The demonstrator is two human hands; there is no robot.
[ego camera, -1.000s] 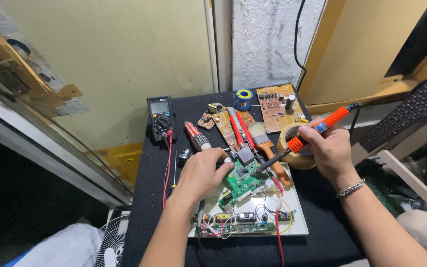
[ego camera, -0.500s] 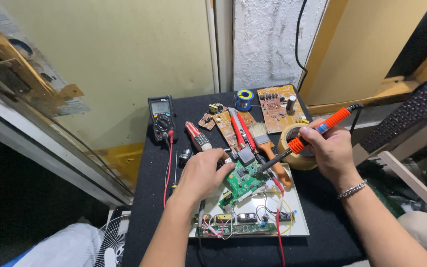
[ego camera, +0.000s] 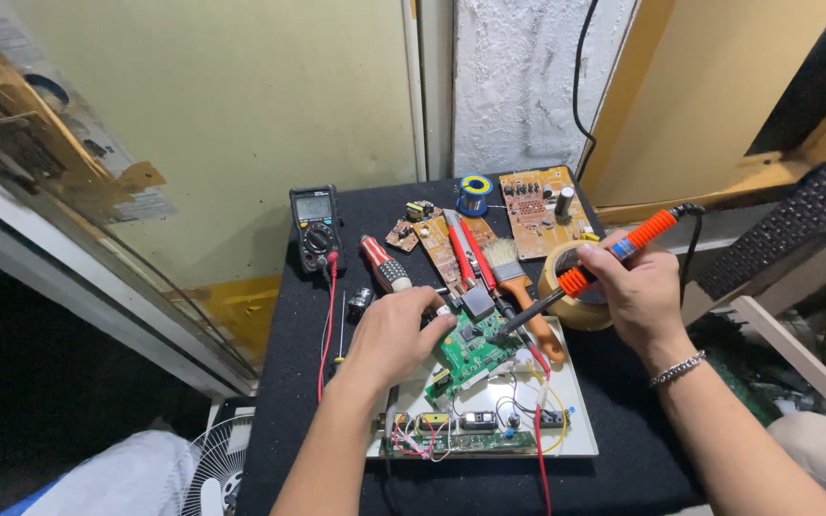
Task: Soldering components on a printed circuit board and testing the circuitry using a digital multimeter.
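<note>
Nearest, a white tray [ego camera: 580, 435] carrying wired boards. Above it, left hand [ego camera: 396, 334] pressed flat, pinning the tilted green circuit board [ego camera: 470, 352]; right hand [ego camera: 635, 291] closed around orange-handled soldering iron [ego camera: 585, 272], tip at the board. Farther back, multimeter [ego camera: 315, 227] and solder spool [ego camera: 475, 194].

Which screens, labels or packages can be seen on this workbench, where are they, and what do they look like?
Multimeter: back left of the black table, dark upright body with a small grey rectangular screen above a round dial.
Solder spool: back middle, round, blue with a yellow ring-shaped label on top.
No packages or signs show near the hands.
</note>
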